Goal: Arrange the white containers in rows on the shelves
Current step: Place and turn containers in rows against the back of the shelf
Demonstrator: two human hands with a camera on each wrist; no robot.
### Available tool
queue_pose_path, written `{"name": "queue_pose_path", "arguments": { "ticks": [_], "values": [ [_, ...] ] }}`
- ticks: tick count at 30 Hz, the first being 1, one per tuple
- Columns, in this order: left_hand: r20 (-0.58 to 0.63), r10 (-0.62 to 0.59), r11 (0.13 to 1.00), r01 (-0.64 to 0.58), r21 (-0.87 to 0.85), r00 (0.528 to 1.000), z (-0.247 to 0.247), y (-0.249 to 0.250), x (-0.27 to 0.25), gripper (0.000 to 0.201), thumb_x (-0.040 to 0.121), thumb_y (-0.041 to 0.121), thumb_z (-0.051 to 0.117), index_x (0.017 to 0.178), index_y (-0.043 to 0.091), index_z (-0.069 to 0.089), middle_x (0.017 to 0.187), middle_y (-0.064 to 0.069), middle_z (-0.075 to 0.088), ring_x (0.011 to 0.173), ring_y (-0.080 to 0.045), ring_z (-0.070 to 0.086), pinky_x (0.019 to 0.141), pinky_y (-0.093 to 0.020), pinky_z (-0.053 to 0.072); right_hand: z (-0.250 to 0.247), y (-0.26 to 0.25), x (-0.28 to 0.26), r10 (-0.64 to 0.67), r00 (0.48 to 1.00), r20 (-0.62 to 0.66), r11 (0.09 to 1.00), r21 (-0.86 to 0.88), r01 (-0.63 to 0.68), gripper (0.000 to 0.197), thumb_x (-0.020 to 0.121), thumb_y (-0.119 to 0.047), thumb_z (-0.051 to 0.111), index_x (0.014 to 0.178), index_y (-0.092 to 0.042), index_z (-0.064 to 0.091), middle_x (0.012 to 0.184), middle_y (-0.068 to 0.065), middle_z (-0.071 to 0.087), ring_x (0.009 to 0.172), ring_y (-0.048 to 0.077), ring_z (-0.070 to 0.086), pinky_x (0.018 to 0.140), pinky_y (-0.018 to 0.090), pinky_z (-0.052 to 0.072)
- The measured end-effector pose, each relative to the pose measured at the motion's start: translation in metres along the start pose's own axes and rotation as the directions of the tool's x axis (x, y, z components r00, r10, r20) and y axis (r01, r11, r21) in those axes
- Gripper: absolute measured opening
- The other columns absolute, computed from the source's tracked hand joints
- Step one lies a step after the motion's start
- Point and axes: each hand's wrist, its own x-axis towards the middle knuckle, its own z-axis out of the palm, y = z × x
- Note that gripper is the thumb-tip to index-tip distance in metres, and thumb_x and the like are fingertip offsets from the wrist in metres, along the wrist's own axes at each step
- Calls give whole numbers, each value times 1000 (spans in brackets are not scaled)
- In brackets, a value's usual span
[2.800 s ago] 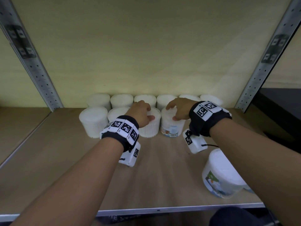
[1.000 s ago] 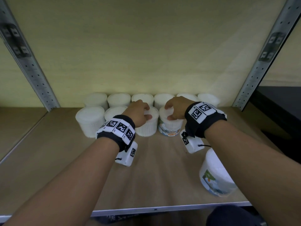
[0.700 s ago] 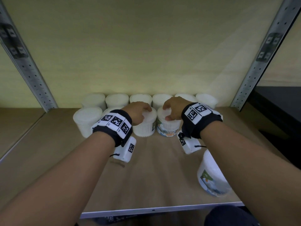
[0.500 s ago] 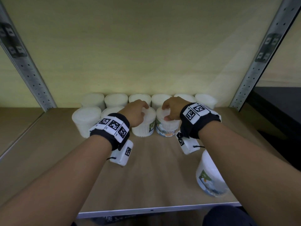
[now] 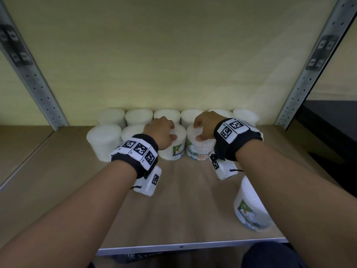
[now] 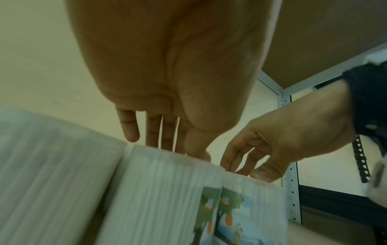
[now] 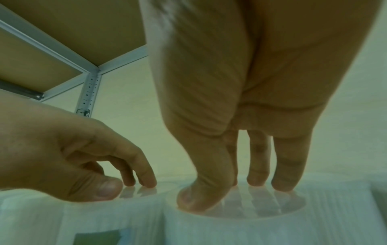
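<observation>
Squaring the second row on the shelf (image 5: 183,200)
Left hand (image 5: 161,132) pinches one container (image 5: 174,149), right hand (image 5: 205,125) its neighbour (image 5: 200,149), seemingly aligning them.

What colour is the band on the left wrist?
Black band with white coded tags; head view shows best.
</observation>
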Motion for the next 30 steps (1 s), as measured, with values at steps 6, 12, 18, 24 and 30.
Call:
{"name": "queue_pose_path", "arguments": {
  "ticks": [6,12,18,24,30],
  "values": [
    [76,89,986,-77,-149,993,-8,-5,-7,53,89,-3,41,137,19,43,146,-3,40,133,-26,40,109,-41,35,2,-1,0,0,1000,-11,1000,0,0,55,83,-26,73,132,-8,55,137,9,53,124,26,52,101,32,42],
    [-218,-57,987,22,-161,974,7,8,-10,41,92,37,52,125,14,52,130,-9,45,124,-29,40,99,-41,39,3,2,2,1,1000,-10,1000,8,0,55,83,-26,73,132,-10,54,137,9,53,124,26,52,100,31,41],
    [-134,-64,997,57,-53,989,11,9,-7,49,89,46,54,126,13,50,132,-10,43,127,-29,37,101,-43,36,5,2,1,4,1000,-15,1000,20,-4,55,82,-27,73,132,-10,55,138,8,52,124,26,52,101,32,41],
    [50,1,1000,1,-31,999,-2,5,-4,46,93,30,54,135,17,43,141,-9,39,132,-29,35,107,-46,34,4,2,1,6,1000,-16,1000,23,-5,55,81,-26,74,130,-9,55,136,9,53,122,27,53,99,32,42],
    [138,91,987,-72,-141,986,-12,1,-7,53,90,-5,41,137,20,44,146,-5,38,134,-25,39,105,-33,38,6,3,0,3,999,-32,1000,30,-2,54,82,-26,73,131,-11,55,136,8,53,123,25,52,98,30,41]
  ]
}}
